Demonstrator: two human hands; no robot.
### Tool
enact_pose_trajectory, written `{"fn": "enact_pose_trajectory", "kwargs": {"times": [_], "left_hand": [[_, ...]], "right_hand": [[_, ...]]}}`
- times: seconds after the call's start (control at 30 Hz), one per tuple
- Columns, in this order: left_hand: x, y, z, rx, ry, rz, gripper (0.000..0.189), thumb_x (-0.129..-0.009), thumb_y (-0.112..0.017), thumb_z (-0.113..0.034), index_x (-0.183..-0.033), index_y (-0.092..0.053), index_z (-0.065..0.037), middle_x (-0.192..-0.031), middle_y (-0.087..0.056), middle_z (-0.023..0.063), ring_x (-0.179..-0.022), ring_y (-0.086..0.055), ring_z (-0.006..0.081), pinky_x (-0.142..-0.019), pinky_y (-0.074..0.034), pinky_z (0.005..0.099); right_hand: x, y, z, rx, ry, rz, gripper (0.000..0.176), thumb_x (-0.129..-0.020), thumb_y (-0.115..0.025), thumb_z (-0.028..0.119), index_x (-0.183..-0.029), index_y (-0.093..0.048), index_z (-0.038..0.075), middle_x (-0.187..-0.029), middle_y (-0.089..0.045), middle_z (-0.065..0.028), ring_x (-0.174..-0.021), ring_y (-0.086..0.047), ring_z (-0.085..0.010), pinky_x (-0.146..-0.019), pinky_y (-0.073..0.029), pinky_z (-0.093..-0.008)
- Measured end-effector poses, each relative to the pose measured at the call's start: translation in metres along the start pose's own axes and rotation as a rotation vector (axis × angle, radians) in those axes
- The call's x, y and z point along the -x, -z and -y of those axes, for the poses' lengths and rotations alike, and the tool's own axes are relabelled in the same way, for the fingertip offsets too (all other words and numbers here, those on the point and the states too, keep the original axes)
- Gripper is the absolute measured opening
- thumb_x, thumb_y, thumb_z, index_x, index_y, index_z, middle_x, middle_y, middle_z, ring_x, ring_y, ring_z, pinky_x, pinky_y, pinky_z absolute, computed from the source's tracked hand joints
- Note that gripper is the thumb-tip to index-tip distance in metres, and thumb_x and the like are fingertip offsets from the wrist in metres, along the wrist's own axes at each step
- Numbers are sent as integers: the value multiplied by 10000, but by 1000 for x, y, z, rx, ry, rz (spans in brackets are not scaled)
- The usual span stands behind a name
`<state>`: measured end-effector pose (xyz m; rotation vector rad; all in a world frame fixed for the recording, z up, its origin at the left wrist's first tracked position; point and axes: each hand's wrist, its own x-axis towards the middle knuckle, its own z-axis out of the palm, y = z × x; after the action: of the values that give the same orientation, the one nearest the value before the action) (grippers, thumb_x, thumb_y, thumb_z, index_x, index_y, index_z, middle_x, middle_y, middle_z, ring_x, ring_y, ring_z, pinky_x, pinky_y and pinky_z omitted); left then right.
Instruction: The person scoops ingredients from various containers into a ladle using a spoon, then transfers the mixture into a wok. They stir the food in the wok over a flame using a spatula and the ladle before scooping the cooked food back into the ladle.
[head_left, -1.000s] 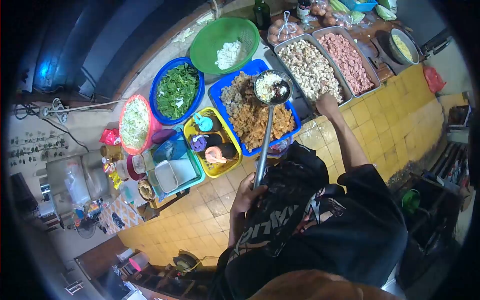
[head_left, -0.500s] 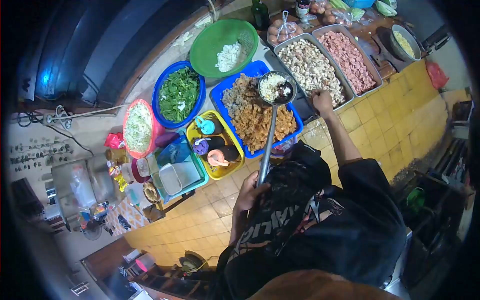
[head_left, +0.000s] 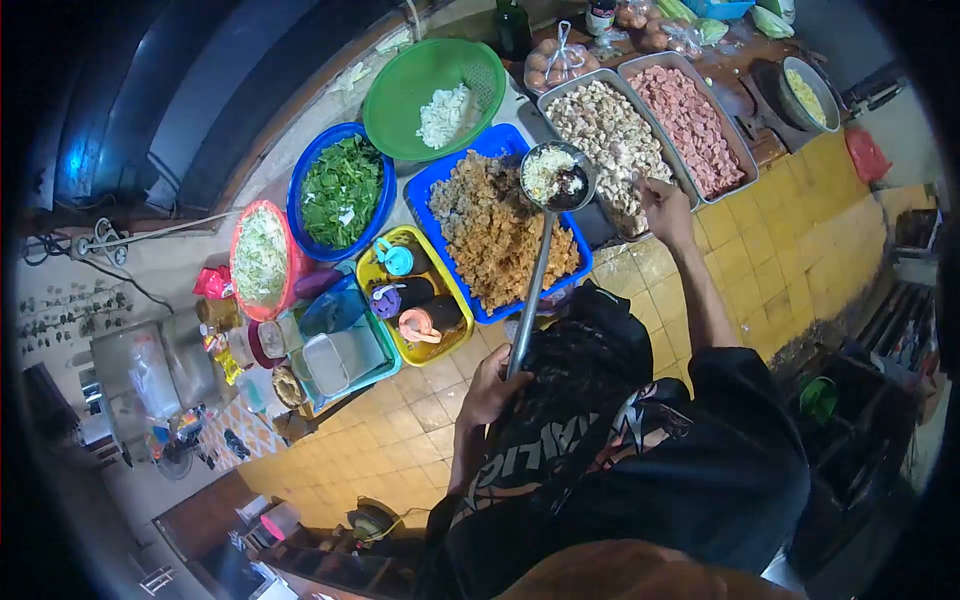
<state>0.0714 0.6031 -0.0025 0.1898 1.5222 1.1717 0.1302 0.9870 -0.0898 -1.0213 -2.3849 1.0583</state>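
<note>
My left hand point(head_left: 488, 385) is wrapped around the long handle of a metal ladle point(head_left: 543, 270). The ladle's bowl holds chopped pale bits and something dark, and hangs over a blue tray point(head_left: 430, 235) of brown and orange rice-like food point(head_left: 500, 225). My right hand point(head_left: 665, 210) has its fingers drawn together at the near edge of a metal tray of pale chopped pieces point(head_left: 608, 125); what lies between the fingertips is too small to make out. Beside that tray stands a second metal tray of pink sliced pieces point(head_left: 690, 125).
Left of the blue tray are a yellow basket point(head_left: 428, 352) with lidded bottles, a blue basin of greens point(head_left: 343, 190), a green colander point(head_left: 395, 90) and a pink basin of shredded vegetable point(head_left: 262, 255). Bagged eggs point(head_left: 558, 65) and a grey bowl point(head_left: 808, 95) stand farther back.
My right hand has lifted slightly and turned at the tray of pale pieces, its fingers now drawn together. The left hand still holds the ladle in nearly the same place. The view has shifted slightly.
</note>
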Motion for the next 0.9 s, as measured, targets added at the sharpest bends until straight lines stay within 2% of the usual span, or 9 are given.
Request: {"fn": "enact_pose_trajectory", "kwargs": {"times": [0.07,0.13,0.4,0.47,0.53,0.6,0.63,0.73,0.9], "left_hand": [[-4,0,6,46,1,0,256,-823,-637,-90,-1047,-521,-51,-668,-519,-16,-557,-492,66,-505,-386,221],[-5,-3,3,85,6,3,261,-824,-640,-90,-1052,-522,-53,-667,-519,-19,-560,-493,65,-506,-383,220],[0,5,-4,122,11,-11,223,-822,-628,-78,-1013,-515,-55,-644,-517,-18,-522,-487,68,-476,-372,216],[0,9,-2,95,9,-23,223,-821,-627,-76,-1013,-515,-56,-633,-515,-14,-502,-485,73,-461,-371,217],[1,10,-2,66,11,-35,224,-820,-625,-74,-1013,-514,-57,-621,-512,-11,-483,-482,77,-447,-370,218],[1,9,-4,61,6,-41,227,-818,-627,-80,-1013,-512,-56,-605,-510,-6,-456,-480,85,-422,-367,223],[3,11,-6,56,8,-41,227,-818,-627,-80,-1013,-512,-56,-605,-510,-6,-456,-480,85,-422,-367,223],[6,12,-9,21,60,-1,242,-817,-627,-83,-1029,-515,-50,-625,-521,-7,-486,-490,76,-439,-374,224],[8,12,-11,14,66,32,250,-819,-622,-84,-1045,-523,-43,-657,-533,-4,-522,-491,69,-465,-385,230]], "right_hand": [[2,0,27,127,212,-88,135,-872,-546,99,-849,-657,27,-721,-624,-202,-669,-632,-349,-590,-483,-407],[1,0,37,423,140,-165,105,-805,-526,53,-772,-622,26,-703,-618,-210,-698,-631,-382,-602,-493,-445],[3,-45,-22,492,-20,63,151,-729,-628,150,-764,-645,5,-722,-637,-227,-716,-638,-410,-625,-508,-491],[2,-55,-19,426,11,72,176,-789,-525,137,-778,-641,5,-789,-641,-240,-762,-645,-398,-668,-516,-476],[-8,-77,-54,330,224,-98,159,-747,-577,147,-779,-633,2,-806,-637,-251,-789,-641,-394,-677,-516,-475],[-16,-74,-54,379,105,116,230,-724,-679,245,-755,-635,22,-765,-640,-227,-737,-639,-395,-681,-513,-478],[-19,-69,-44,440,-34,173,216,-726,-673,240,-795,-655,35,-762,-641,-227,-747,-635,-397,-711,-505,-479],[-13,-54,-54,196,94,232,198,-739,-649,209,-842,-672,42,-776,-644,-230,-749,-635,-393,-714,-500,-475],[-16,-60,-46,99,4,160,208,-714,-606,133,-891,-693,67,-811,-655,-203,-775,-640,-375,-712,-506,-434]]}}
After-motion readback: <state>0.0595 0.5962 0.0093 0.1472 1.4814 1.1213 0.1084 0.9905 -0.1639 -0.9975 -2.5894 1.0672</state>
